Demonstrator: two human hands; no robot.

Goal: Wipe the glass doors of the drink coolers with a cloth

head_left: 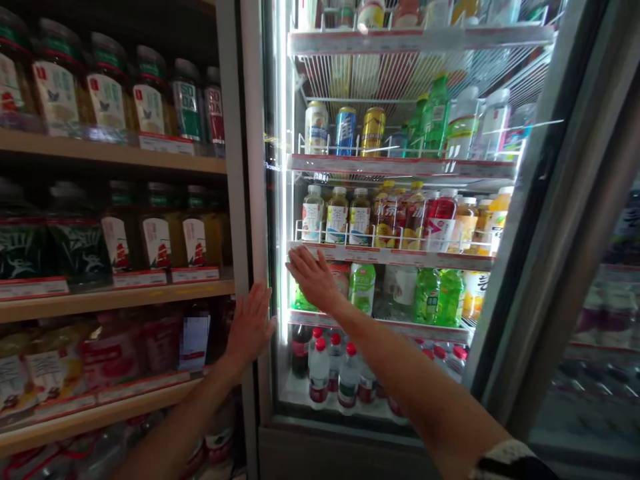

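Observation:
My left hand (pixel 251 325) lies with fingers stretched upward at the metal frame (pixel 253 220) on the left side of a lit drinks fridge. It holds nothing. My right hand (pixel 315 277) reaches across to the fridge's glass front, palm forward and fingers spread, also with nothing in it. Whether its palm touches the glass I cannot tell. Behind that hand are a price rail (pixel 390 255) and a green-labelled bottle (pixel 362 288). Just above stand tea bottles (pixel 337 215) with pale labels. Red-capped clear bottles (pixel 349 380) fill the fridge floor.
Wooden shelves (pixel 115 152) on the left carry rows of large bottles (pixel 57 87). Higher in the fridge are cans (pixel 345 131) and green bottles (pixel 438 113). A thick metal upright (pixel 565 220) borders the fridge on the right, with more shelved drinks beyond it.

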